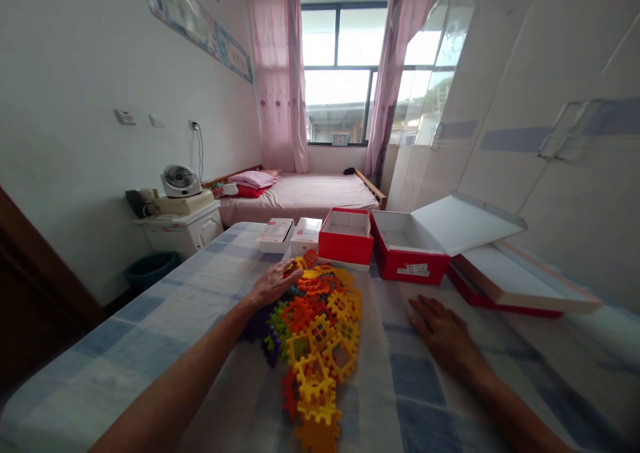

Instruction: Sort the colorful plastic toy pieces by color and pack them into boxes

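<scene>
A pile of plastic interlocking building pieces [320,329] in yellow, orange, green and purple lies on the checked tablecloth [415,379] in front of me. My left hand [275,284] rests at the far left side of the pile, fingers stretched over its edge; I see nothing gripped in it. To the right of the pile, my right hand [444,329] lies palm down with its fingers spread on the cloth, apart from the pieces. Just in front of that hand stands an open red box [413,266] with a white label.
Beyond the pile stand a smaller red box [345,247] and two white boxes, one of them a white carton [276,235]. A box lid [530,276] lies at the right. Farther off are a bed [315,189], a small fan [180,180] and white wardrobes [540,93].
</scene>
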Available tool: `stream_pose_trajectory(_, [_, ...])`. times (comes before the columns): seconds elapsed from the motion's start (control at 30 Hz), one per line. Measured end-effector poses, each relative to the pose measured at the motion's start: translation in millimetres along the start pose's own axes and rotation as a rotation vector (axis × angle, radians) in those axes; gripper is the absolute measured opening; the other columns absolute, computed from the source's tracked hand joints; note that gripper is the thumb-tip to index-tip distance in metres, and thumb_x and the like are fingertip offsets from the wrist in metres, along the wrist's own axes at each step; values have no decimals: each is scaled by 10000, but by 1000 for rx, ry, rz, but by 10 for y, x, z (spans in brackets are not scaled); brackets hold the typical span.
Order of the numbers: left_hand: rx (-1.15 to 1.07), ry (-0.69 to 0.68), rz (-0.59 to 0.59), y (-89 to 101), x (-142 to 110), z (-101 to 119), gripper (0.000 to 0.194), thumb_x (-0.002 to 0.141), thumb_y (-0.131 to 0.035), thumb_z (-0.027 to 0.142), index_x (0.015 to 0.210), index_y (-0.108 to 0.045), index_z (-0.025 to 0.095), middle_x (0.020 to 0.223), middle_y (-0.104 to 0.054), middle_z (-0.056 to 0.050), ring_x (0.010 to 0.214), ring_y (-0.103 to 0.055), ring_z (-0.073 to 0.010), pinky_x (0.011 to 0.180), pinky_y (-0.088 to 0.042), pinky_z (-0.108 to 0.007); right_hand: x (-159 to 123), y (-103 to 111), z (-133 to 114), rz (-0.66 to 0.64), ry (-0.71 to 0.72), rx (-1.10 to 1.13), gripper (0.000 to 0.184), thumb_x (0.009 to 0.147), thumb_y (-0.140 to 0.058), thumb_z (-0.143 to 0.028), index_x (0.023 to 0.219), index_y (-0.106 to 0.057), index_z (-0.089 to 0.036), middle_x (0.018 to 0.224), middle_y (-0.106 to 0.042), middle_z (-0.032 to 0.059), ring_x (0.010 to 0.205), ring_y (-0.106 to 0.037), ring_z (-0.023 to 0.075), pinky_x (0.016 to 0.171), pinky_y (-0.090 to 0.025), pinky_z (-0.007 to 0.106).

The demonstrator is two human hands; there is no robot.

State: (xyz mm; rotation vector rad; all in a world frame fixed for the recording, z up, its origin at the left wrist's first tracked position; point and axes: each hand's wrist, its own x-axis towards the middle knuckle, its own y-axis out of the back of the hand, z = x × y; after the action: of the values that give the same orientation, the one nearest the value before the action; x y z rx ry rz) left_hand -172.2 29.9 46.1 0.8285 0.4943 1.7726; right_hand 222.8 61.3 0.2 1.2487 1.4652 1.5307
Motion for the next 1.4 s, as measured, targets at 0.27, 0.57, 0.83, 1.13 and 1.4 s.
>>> stream_pose_trajectory(0.27, [76,-175,-220,-247,-54,540,637,720,-540,623,1219,-566,227,1291,-556,-80,1192,-503,-265,1009,-376,-355,0,48,-52,-21,-23,-1,496,904,-283,-446,1322,-461,-247,1426,-393,41,1327,-314,225,1067,-232,466])
stream_pose_trajectory(0.57, [253,-432,-383,-674,-56,1103,573,802,-456,593,1254,-536,250,1293,-542,-84,1145,-534,-275,947,-421,-370,-1,100,-98,-43,-24,-38,471,913,-294,-399,1323,-459,-237,1426,-393,45,1321,-324,221,1067,-233,458])
stream_pose_trajectory(0.83, [329,-120,-70,-376,408,658,414,892,-362,404,1127,-598,159,1174,-609,-112,1093,-553,-234,947,-397,-335,-20,11,-64,34,10,-67,441,917,-303,-368,1303,-483,-257,1404,-425,40,1298,-357,222,1049,-255,445])
stream_pose_trajectory(1.13, [397,-25,-194,-557,639,139,496,824,-452,457,1217,-502,158,1253,-548,-130,1199,-471,-265,983,-356,-363,-18,-2,-62,33,-8,-34,437,899,-343,-376,1292,-494,-260,1409,-419,35,1300,-356,219,1057,-244,437])
stream_pose_trajectory(1.4, [363,-79,-308,-441,457,346,463,803,-452,480,1125,-592,178,1119,-590,-86,1005,-580,-199,889,-428,-276,-10,-12,-68,37,-18,-24,438,896,-346,-375,1288,-499,-253,1406,-423,42,1301,-355,226,1061,-238,443])
